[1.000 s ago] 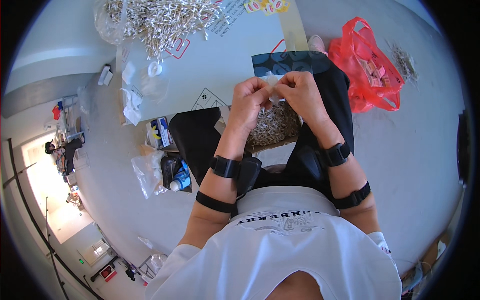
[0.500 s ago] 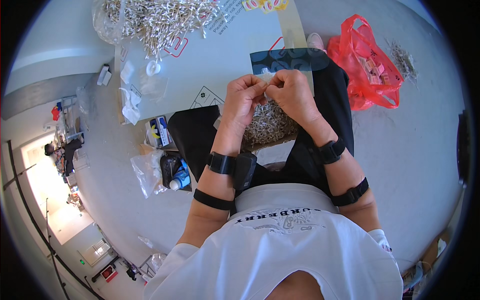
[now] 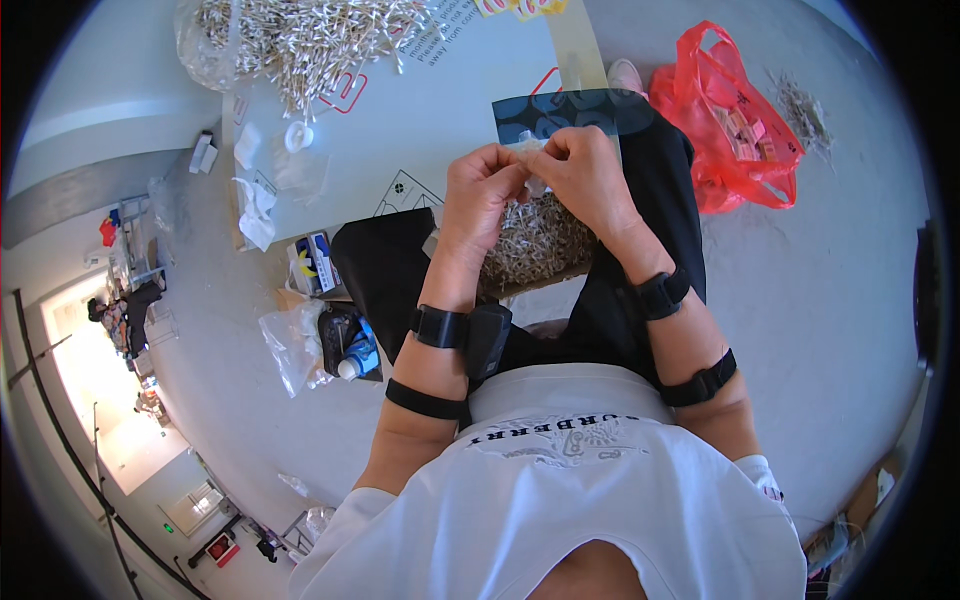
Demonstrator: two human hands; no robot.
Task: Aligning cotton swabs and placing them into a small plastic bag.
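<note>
Fingertips pinched and nearly meeting, my left hand [image 3: 480, 195] and my right hand [image 3: 585, 180] hold a small piece of crinkled, whitish clear plastic [image 3: 535, 187] between them. It looks like a little bag, but the fingers cover most of it. Just below my hands, a shallow cardboard box [image 3: 540, 284] between my thighs holds a heap of cotton swabs [image 3: 540, 245]. A dark, translucent film sheet [image 3: 512, 120] with rounded shapes lies beyond my fingers, reaching over my right thigh.
A pale board table [image 3: 350, 165] carries a large loose pile of cotton swabs [image 3: 310, 50], a white tape roll [image 3: 298, 136] and crumpled tissue [image 3: 257, 212]. On the right floor stands a red plastic bag [image 3: 715, 130] with small packs. A blue-labelled bottle [image 3: 358, 360] stands at left.
My right hand has turned slightly, its fingers closing in over the left fingertips, and more of the whitish plastic shows beneath them. The whole view has shifted a little.
</note>
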